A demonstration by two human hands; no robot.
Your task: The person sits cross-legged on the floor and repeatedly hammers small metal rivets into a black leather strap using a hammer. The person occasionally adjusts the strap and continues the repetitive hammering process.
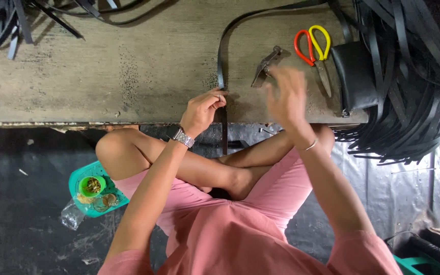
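My left hand (203, 110) pinches a long black strap (220, 61) at the near edge of the low wooden board (103, 66). The strap runs up the board and curves off to the right; its lower end hangs over the board's edge. My right hand (286, 97) hovers blurred above the board with fingers spread and nothing in it, just below a metal punch tool (265, 66). A watch sits on my left wrist and a thin bangle on my right. I sit cross-legged in pink clothing.
Scissors with a red and a yellow handle (314, 48) lie beside a black pouch (355, 76). A big heap of black straps (413, 91) fills the right; more straps (6, 20) lie top left. A green tray with small containers (95, 189) rests on the dark floor.
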